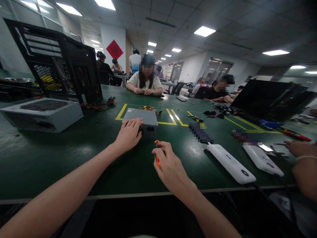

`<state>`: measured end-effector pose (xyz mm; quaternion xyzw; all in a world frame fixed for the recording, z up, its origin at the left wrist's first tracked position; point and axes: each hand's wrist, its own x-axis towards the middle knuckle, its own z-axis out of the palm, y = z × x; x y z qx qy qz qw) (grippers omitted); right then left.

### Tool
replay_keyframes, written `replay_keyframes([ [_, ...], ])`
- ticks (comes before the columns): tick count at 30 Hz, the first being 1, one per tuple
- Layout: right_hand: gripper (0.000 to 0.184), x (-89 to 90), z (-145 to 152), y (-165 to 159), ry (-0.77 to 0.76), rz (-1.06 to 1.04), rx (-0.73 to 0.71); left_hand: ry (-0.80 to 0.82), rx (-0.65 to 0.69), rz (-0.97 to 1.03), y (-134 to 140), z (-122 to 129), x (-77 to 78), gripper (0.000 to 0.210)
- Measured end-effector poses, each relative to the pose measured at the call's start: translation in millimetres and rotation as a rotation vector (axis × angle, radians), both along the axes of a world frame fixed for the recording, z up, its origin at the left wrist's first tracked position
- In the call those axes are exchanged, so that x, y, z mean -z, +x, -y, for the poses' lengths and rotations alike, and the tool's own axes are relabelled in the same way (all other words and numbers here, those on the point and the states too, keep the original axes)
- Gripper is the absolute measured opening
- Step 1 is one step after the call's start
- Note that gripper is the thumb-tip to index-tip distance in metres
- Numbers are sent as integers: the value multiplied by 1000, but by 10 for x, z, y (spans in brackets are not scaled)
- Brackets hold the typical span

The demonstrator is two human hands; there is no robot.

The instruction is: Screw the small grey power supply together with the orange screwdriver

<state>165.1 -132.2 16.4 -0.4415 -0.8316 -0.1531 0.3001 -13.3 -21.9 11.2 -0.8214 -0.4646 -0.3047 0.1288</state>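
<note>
A grey metal computer power supply (143, 115) lies on the green table in front of me, with colored cables at its far side. My left hand (130, 132) grips its near left corner, fingers over the top and thumb by the near face. In my right hand (168, 165) is a screwdriver (158, 160) with an orange and black handle, held between closed fingers. Its thin shaft points away from me toward the near right part of the power supply. Whether the tip touches a screw is too small to tell.
To the left are a second power supply (47, 112) and an open black computer case (59, 62). White power banks (230, 163) with phones lie on the right, beside another person's hand (302, 148). A person (145, 77) sits across the table. Yellow tape (121, 112) marks the tabletop.
</note>
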Motion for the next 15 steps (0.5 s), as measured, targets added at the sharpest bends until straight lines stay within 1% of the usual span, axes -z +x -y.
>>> replay_keyframes([
  [4, 17, -44, -56, 34, 85, 88, -15, -7, -3, -10, -13, -7, -19, 34],
  [9, 20, -8, -155, 30, 264, 284, -75, -16, 8, -9, -32, -27, -34, 32],
  [12, 20, -7, -193, -5, 307, 385, -85, -16, 12, -1, -46, -34, -41, 31],
  [15, 23, -30, -233, -49, 359, 426, -107, -20, 16, 2, -69, -42, -48, 31],
])
